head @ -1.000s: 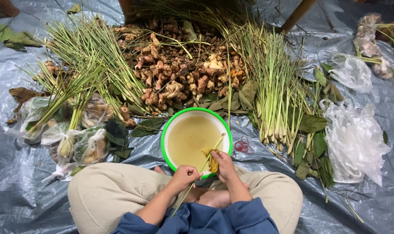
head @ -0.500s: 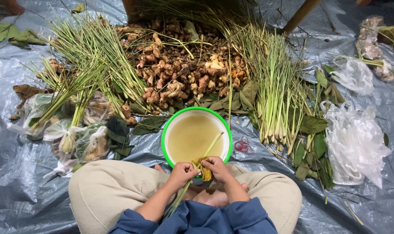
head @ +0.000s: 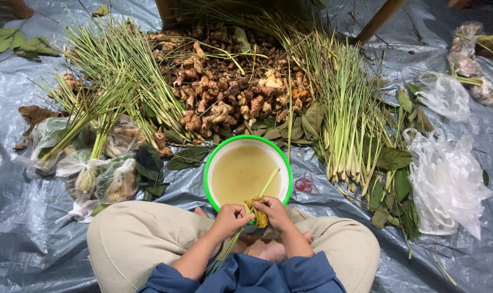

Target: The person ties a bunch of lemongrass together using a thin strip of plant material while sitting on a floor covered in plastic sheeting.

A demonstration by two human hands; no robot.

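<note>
I sit cross-legged on a grey tarp behind a green-rimmed white bowl (head: 209, 168) of cloudy yellowish water. My left hand (head: 230, 218) and my right hand (head: 274, 211) meet at the bowl's near rim. Together they grip a lemongrass stalk (head: 268, 183) with a yellow piece of root (head: 259, 212) pressed against it. The stalk's pale end slants up over the water; its green leaves trail down between my arms toward my lap.
A heap of ginger and turmeric roots (head: 230, 92) lies beyond the bowl. Lemongrass bundles lie left (head: 108, 87) and right (head: 347, 119). Filled plastic bags (head: 89, 168) sit at left, white bags (head: 447, 179) at right. Red rubber bands (head: 306, 184) lie beside the bowl.
Both hands have drawn closer together at the bowl's near rim, and the stalk with the yellow root has shifted slightly toward me.
</note>
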